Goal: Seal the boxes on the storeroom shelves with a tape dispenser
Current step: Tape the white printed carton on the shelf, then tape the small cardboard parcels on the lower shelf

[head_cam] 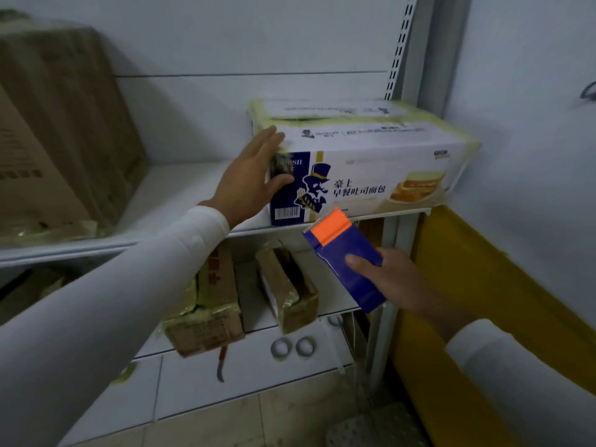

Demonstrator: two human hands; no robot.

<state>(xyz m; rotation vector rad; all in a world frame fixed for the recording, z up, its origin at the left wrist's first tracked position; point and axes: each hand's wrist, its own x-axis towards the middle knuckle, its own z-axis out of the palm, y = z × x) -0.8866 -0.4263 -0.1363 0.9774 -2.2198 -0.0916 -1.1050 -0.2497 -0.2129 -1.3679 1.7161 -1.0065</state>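
Lighting: dim, cool and even; source not in view. No hard shadows; soft shade under the upper shelf (180, 240), below the left hand's fingers (267, 140). Glare: faint sheen on the yellowish tape of the white printed box (371, 169) those fingers touch. Sharpness: overall soft; print on that box partly legible, small text smeared. Brown carton (58, 130) far left of the fingers blurred. Distortion: wide-angle bending; shelf upright (400, 46) leans, sleeve (106, 304) stretched at the lower-left edge.

Two tape rolls (293, 347) on the floor, yellow panel (467, 304) beside the wall
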